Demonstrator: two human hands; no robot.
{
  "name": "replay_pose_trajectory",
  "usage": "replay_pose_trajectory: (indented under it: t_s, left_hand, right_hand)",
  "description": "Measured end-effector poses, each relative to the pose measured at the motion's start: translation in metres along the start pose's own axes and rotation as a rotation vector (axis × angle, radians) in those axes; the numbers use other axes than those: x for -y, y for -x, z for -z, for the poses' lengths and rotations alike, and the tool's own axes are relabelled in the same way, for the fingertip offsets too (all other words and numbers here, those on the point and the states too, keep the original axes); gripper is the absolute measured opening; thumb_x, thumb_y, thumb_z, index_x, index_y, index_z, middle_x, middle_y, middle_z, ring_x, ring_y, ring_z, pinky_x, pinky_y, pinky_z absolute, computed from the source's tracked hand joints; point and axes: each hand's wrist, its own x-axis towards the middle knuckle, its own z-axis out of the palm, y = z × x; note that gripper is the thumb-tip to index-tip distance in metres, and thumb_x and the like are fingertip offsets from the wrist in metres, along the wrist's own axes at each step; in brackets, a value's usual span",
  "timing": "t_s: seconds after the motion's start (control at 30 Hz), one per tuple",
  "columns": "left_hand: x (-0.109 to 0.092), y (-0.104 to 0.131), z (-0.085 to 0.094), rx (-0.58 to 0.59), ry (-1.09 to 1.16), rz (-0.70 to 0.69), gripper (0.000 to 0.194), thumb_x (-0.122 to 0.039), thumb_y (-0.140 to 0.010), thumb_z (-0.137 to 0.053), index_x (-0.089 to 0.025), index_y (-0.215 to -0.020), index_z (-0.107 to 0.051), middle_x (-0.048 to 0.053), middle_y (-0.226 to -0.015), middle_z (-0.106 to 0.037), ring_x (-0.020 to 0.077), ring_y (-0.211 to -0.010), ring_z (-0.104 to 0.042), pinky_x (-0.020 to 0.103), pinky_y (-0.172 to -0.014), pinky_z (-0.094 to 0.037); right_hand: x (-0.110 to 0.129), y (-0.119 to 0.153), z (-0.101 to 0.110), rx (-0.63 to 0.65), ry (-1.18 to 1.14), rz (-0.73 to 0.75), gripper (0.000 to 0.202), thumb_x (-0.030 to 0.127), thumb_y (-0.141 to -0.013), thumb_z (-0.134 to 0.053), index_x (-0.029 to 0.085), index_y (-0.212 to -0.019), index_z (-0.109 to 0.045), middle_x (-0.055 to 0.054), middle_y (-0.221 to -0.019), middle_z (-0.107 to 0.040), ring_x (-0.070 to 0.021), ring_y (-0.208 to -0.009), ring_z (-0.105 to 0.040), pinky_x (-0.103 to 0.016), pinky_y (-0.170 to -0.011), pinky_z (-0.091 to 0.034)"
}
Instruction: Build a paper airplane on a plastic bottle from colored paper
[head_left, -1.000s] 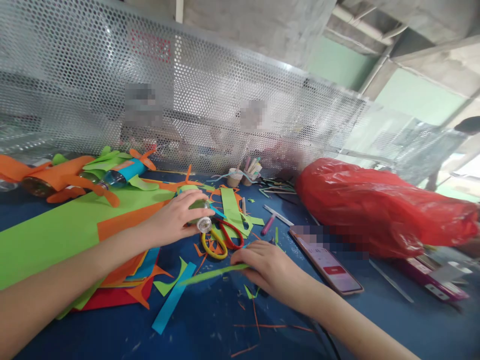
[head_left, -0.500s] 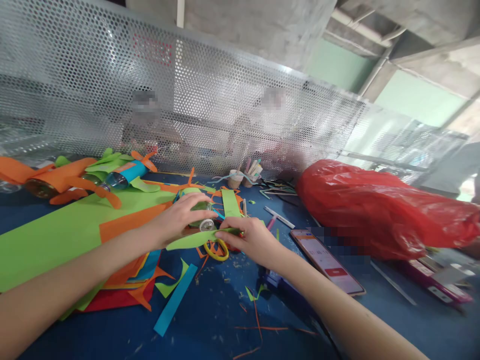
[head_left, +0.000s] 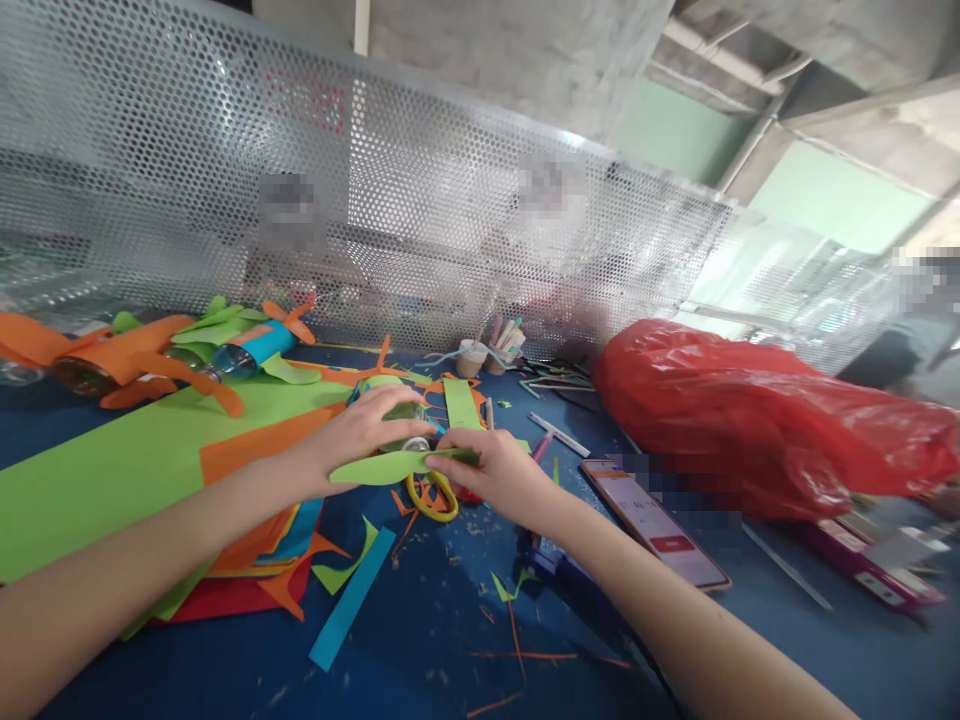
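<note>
Left hand (head_left: 366, 428) grips the bottle (head_left: 409, 413); right hand (head_left: 493, 468) pinches a green strip (head_left: 377, 468) just in front of the bottle's clear end. Scissors (head_left: 438, 517) (one loop yellow) lie at its five o'clock.

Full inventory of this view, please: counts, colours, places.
Paper blade: 1, green, centre
Bottle: 1, clear, centre, partly hidden
Scissors: 1, yellow-red handles, centre
Wrapped bottles: at least 2, orange and blue, left
Large sheet: 1, green, left
Other sheets: several, orange, blue, yellow, red, left
Strip: 1, blue, front
Scraps: several, green and orange, scattered
Cups: 2, pale, back centre
Pen-shaped stick: 1, purple, right of centre
Half-hidden item: 1, dark blue, right of centre
Phone: 1, pale-edged, right
Bag: 1, red, back right
Box: 1, purple and white, far right
Table: 1, blue, beneath
Mesh barrier: 1, silver, back
People: at least 3, blurred, background
Left hand: 1, bare, on bottle
Right hand: 1, bare, pinching paper blade
</note>
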Motion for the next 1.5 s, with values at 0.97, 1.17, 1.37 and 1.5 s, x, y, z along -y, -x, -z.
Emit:
replay_pose_trajectory:
  t_s: [0.97,1.17,1.37,1.5]
  left_hand:
    - [-0.003,0.000,0.004,-0.005,0.033,-0.003,0.037,-0.039,-0.093,-0.053,-0.027,-0.128,-0.057,0.013,-0.135,-0.047,0.0316,-0.128,-0.041,0.049,-0.103,-0.037]
    - [0.003,0.000,0.003,-0.011,0.038,-0.042,0.037,-0.040,-0.096,-0.047,-0.028,-0.130,-0.053,0.013,-0.135,-0.044,0.0301,-0.130,-0.037,0.050,-0.105,-0.035]
    - [0.001,-0.001,0.004,-0.010,0.038,-0.044,0.036,-0.042,-0.096,-0.047,-0.031,-0.130,-0.052,0.012,-0.135,-0.045,0.0300,-0.129,-0.039,0.052,-0.103,-0.036]
    - [-0.002,-0.001,0.004,-0.016,0.042,-0.043,0.036,-0.041,-0.096,-0.047,-0.030,-0.130,-0.052,0.012,-0.135,-0.046,0.0304,-0.128,-0.040,0.052,-0.103,-0.037]
  right_hand:
    - [0.012,-0.012,0.003,-0.052,0.024,-0.094,0.022,0.039,-0.085,-0.066,0.019,-0.076,-0.069,-0.001,-0.077,-0.072,-0.0143,-0.069,-0.062,-0.024,-0.063,-0.041]
    - [0.012,-0.012,0.008,-0.006,0.054,-0.045,0.026,0.043,-0.078,-0.073,0.018,-0.084,-0.068,-0.002,-0.085,-0.072,-0.0154,-0.073,-0.063,-0.026,-0.065,-0.042]
    - [0.008,-0.013,0.006,-0.053,0.252,0.114,0.032,0.048,-0.076,-0.074,0.017,-0.084,-0.067,-0.003,-0.079,-0.071,-0.0174,-0.073,-0.063,-0.027,-0.067,-0.041]
    - [0.010,-0.012,0.005,-0.077,0.356,0.167,0.036,0.051,-0.075,-0.074,0.017,-0.083,-0.067,-0.003,-0.075,-0.070,-0.0180,-0.071,-0.063,-0.028,-0.067,-0.040]
